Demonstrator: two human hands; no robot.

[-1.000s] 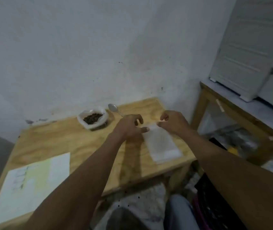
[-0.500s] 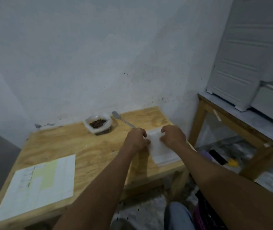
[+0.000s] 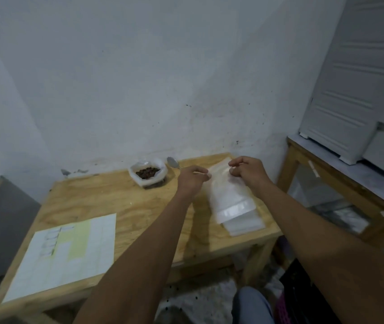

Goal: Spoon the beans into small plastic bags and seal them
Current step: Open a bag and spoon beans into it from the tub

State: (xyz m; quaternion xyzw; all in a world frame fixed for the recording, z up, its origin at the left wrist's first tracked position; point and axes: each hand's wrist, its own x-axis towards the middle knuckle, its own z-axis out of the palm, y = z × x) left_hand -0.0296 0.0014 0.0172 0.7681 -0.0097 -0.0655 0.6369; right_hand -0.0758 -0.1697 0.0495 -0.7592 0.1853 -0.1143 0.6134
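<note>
- Pinching the far end of the top plastic bag [image 3: 227,192], left hand [image 3: 192,181] and right hand [image 3: 248,171] sit close together.
- Bag stack [image 3: 244,220] lies at the table's [image 3: 120,199] 3 o'clock side.
- Beans [image 3: 147,172] and spoon [image 3: 173,162] rest at 12 o'clock.

The left hand [image 3: 192,181] hides the spoon [image 3: 173,162] handle.

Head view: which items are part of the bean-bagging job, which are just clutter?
Job:
- beans in their open bag
- spoon behind them
- stack of plastic bags
- left hand and right hand, both pinching the far end of the top bag

Lying about:
- printed sheet on the table
- white cabinet on the side bench
</note>
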